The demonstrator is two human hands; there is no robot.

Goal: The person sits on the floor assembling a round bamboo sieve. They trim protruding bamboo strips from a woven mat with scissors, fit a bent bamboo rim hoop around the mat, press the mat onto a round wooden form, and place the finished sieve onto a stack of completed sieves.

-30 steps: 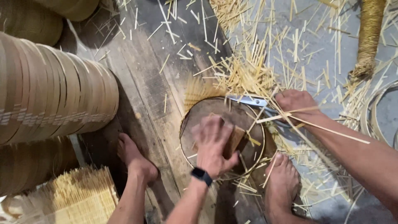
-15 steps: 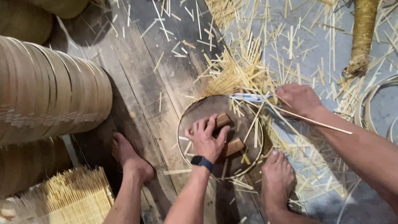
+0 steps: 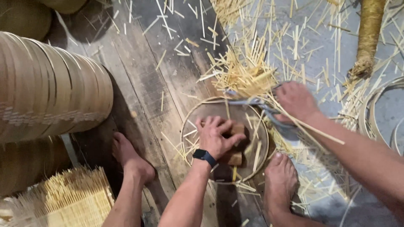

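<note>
My left hand (image 3: 218, 135), with a dark watch on the wrist, presses down on a small wooden block (image 3: 236, 128) inside a round bamboo hoop (image 3: 191, 118) lying on the plank floor. My right hand (image 3: 296, 101) grips metal shears (image 3: 252, 102) at the hoop's far right rim, together with a long thin bamboo strip (image 3: 313, 127). A second wooden block (image 3: 232, 158) lies just below the left hand inside the hoop. My bare feet rest on either side, the left foot (image 3: 128, 157) and the right foot (image 3: 280, 180) at the hoop's edge.
A long stack of bamboo hoops (image 3: 50, 90) lies at the left. A bundle of cut sticks (image 3: 69, 197) sits at the lower left. Loose bamboo offcuts (image 3: 244, 71) litter the floor. A fibre bundle (image 3: 368, 38) and more hoops (image 3: 378, 113) are at the right.
My left hand slid from the hoop's centre onto the upper wooden block. My right hand with the shears stayed at the hoop's far right rim.
</note>
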